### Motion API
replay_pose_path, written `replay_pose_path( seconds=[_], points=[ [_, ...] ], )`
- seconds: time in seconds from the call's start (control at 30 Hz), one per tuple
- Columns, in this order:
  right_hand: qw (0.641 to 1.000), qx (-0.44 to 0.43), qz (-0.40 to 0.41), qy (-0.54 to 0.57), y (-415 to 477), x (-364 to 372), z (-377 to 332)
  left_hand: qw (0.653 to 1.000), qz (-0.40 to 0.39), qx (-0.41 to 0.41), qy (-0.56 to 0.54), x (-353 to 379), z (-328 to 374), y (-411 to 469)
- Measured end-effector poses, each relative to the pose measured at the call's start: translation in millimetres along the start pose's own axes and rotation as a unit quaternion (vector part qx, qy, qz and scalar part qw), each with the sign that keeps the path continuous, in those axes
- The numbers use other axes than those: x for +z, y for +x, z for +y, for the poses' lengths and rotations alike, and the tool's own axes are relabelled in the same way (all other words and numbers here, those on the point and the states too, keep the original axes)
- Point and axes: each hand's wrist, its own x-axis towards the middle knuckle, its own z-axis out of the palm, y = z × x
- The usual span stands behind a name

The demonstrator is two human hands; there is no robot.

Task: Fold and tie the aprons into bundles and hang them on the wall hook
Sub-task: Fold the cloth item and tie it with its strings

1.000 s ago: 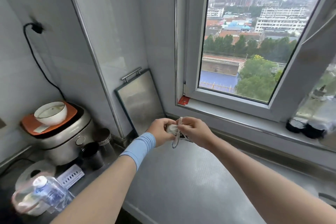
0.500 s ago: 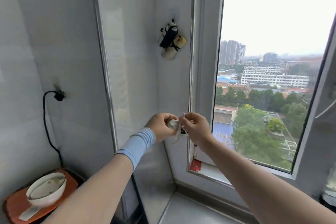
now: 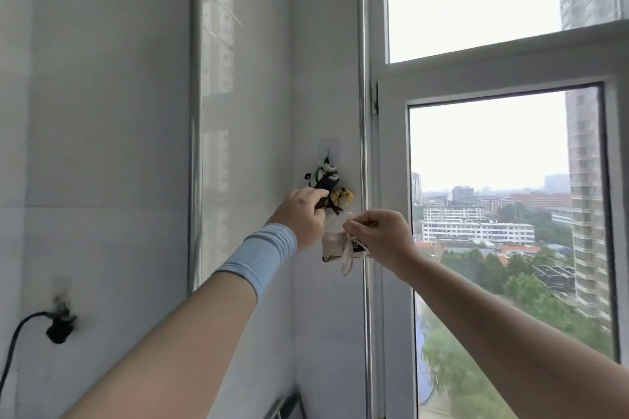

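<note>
A clear adhesive wall hook (image 3: 329, 150) sits on the white wall beside the window frame. Two tied apron bundles hang from it: a black-and-white one (image 3: 325, 176) and a yellow one (image 3: 343, 197). My left hand (image 3: 301, 213), with a light blue wrist sleeve, grips the lower part of these hanging bundles. My right hand (image 3: 381, 231) pinches the white tie loop of a small cream apron bundle (image 3: 335, 245), which dangles just below the hanging ones, with its strap end trailing down.
A window frame (image 3: 377, 146) runs upright just right of the hook, with city buildings beyond the glass. A black power plug and cord (image 3: 59, 326) sit in a wall socket at the lower left. The top of a metal board shows at the bottom edge.
Both hands rose from chest height to the hook. My left hand let go of the cream bundle and took hold of the hanging bundles; my right hand alone carries the cream bundle.
</note>
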Motion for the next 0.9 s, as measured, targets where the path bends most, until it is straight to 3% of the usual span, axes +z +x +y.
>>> replay_pose_path(
  seconds=[0.13,0.27,0.43,0.5,0.57,0.7,0.9],
  points=[
    [0.998,-0.026,0.033,-0.048,40.0,-15.9,-22.9,0.999,0.009,0.03,0.043,-1.5,-13.4,47.1],
    [0.987,-0.021,0.098,-0.123,72.6,-26.9,-32.0,0.979,0.036,0.098,0.174,13.8,-11.9,76.3],
    [0.983,-0.034,0.132,-0.127,99.9,-34.8,-40.0,0.997,-0.019,0.013,0.079,21.7,-16.5,105.6],
    [0.983,-0.046,0.137,-0.111,109.2,-33.6,-45.7,0.996,-0.031,0.028,0.075,16.6,-28.3,111.7],
    [0.984,-0.054,0.141,-0.097,118.9,-29.5,-51.3,0.995,0.012,0.059,0.073,9.0,-35.7,112.4],
    [0.985,-0.06,0.13,-0.095,135.1,-9.7,-57.9,0.991,0.074,0.043,0.104,-13.1,-42.3,112.6],
    [0.984,-0.039,0.019,-0.174,161.0,16.2,-60.7,0.999,-0.001,-0.008,0.053,-31.0,-47.9,133.7]
  ],
)
